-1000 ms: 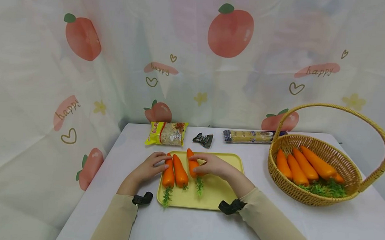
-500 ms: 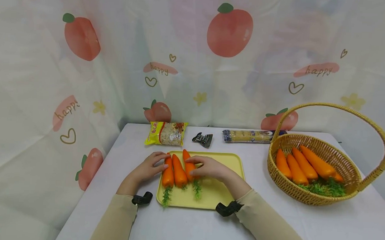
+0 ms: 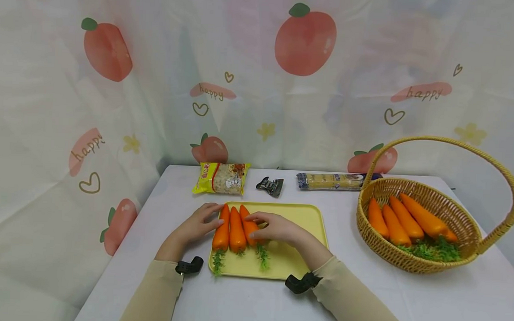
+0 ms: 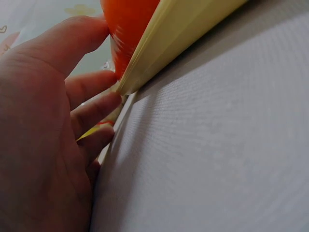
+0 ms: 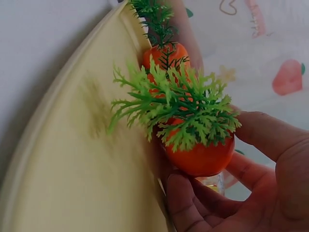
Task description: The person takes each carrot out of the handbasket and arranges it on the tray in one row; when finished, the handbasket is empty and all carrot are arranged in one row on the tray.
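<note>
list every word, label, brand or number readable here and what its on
"happy": left pink patch on the backdrop
"happy": middle pink patch
"happy": right pink patch
Yellow bag: characters too small to read surely
Long packet: print too small
Small dark item: nothing readable
Right wrist view: backdrop lettering blurred

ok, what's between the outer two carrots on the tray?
One middle carrot, lying on the yellow tray between the left carrot and the right carrot. The head view shows it.
</note>
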Tool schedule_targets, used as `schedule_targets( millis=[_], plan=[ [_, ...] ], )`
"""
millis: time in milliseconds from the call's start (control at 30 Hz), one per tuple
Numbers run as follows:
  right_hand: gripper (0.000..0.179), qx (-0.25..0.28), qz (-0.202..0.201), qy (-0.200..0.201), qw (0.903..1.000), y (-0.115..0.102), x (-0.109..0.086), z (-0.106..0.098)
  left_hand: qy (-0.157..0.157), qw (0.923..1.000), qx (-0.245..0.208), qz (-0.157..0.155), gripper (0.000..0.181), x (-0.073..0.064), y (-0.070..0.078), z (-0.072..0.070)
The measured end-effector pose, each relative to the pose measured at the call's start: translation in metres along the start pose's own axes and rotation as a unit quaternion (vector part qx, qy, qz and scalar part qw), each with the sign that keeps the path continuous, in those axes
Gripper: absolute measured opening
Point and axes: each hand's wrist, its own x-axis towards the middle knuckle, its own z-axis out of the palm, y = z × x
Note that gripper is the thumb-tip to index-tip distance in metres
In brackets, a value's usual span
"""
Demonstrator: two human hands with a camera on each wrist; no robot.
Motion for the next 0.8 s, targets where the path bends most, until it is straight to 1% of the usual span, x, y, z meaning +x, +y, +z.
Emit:
schedule_targets(
  millis=[133, 267, 400, 667, 800],
  plan=[
    [0.059, 0.000, 0.000, 0.002, 1.0000, 0.0013, 0.0004, 0.0023, -0.002, 1.0000, 0.002, 0.001, 0.063, 0.0007, -0.0004, -0.0003],
    [0.065, 0.002, 0.010, 0.006, 0.9999, 0.0010, 0.0002, 0.0036, -0.002, 1.0000, 0.008, -0.003, 0.064, 0.0014, -0.0010, -0.0001],
    [0.066, 0.000, 0.021, 0.004, 0.9998, -0.0006, -0.0011, 0.0039, -0.004, 0.9999, 0.007, -0.006, 0.065, 0.0017, -0.0018, 0.0006],
    [0.068, -0.007, 0.026, -0.005, 0.9996, -0.0003, -0.0025, 0.0037, -0.003, 0.9999, 0.011, 0.002, 0.066, 0.0011, -0.0002, 0.0003],
    [0.069, -0.004, 0.027, -0.005, 0.9996, 0.0013, -0.0023, 0.0033, -0.003, 0.9999, 0.014, -0.004, 0.067, 0.0010, 0.0006, 0.0006]
  ],
)
